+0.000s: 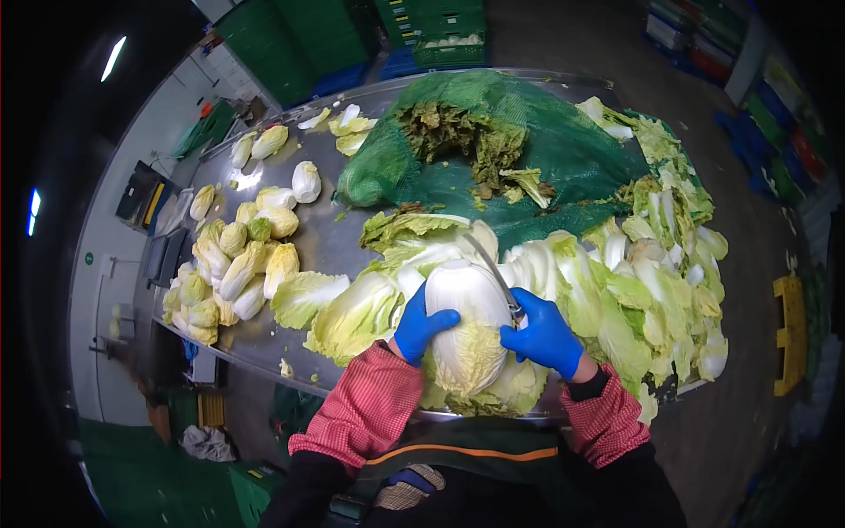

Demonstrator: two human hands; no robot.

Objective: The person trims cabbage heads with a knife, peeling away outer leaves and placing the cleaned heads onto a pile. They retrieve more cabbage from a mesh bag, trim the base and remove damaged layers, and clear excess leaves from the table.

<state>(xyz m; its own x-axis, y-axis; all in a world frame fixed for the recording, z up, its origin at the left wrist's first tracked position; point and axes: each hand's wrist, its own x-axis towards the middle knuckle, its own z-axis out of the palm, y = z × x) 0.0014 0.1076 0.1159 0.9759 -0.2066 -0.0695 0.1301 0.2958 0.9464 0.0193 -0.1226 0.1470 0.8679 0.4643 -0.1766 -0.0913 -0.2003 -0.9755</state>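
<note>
A pale napa cabbage (466, 330) lies in front of me, its white base pointing away and its yellow-green leafy end toward me. My left hand (424, 326), in a blue glove, grips its left side with the thumb on top. My right hand (544, 333), gloved too, is closed round the handle of a knife (491, 273) at the cabbage's right side. The blade slants up and left past the white base. Loose outer leaves (356, 312) lie beneath and around the cabbage. Part of the knife handle is hidden by my fingers.
Trimmed cabbages (242, 264) are heaped on the left of the metal table (330, 238). A green net sack (563, 176) with wilted leaves lies at the back. Cut leaves (651, 299) pile up along the right side. Green crates (449, 53) stand beyond the far edge.
</note>
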